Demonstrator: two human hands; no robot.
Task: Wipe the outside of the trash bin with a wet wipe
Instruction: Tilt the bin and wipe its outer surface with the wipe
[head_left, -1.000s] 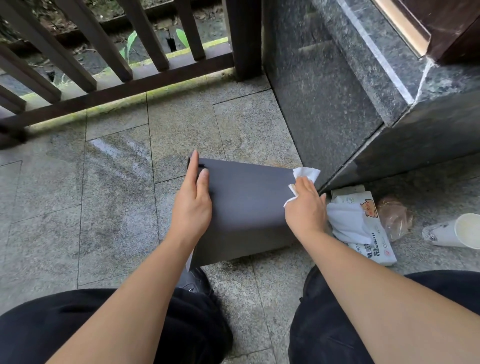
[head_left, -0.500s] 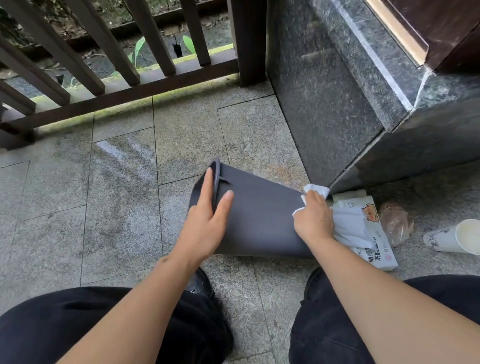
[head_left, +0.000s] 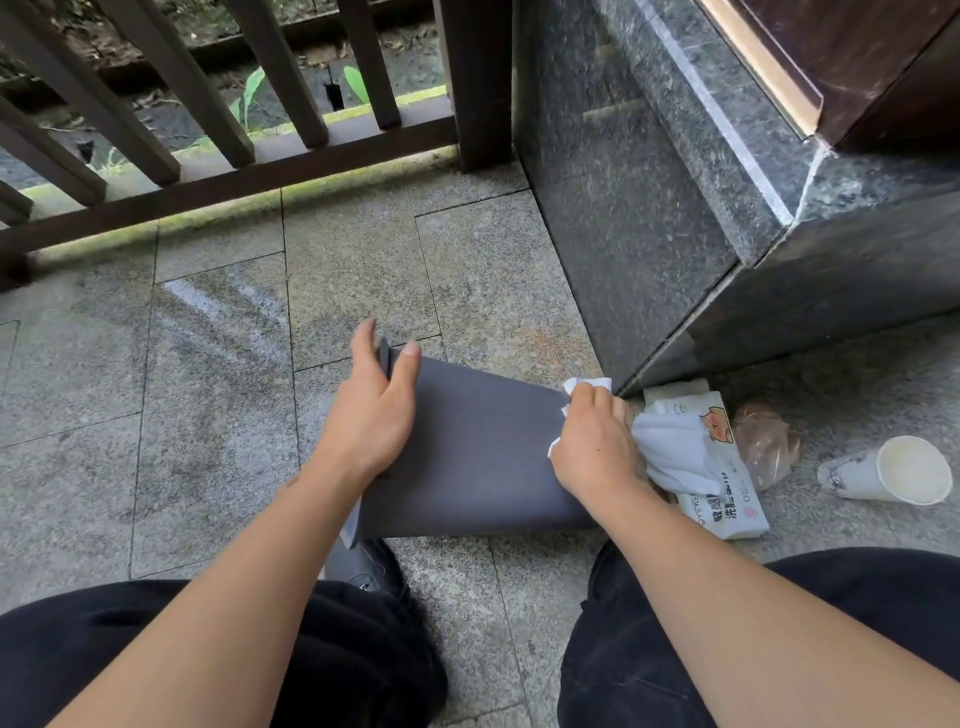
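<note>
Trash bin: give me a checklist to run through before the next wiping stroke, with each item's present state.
1. Trash bin lies on its side on the floor, a broad grey wall facing up: ok.
2. Left hand steadies the bin at its rim end, thumb and fingers either side of the rim: ok.
3. Right hand holds the wet wipe against the bin's far end: ok.
4. Wipe still damp enough: cannot tell.
5. Wipe pack beside the right hand for a fresh sheet: ok.
6. Underside of the bin wiped: cannot tell.
</note>
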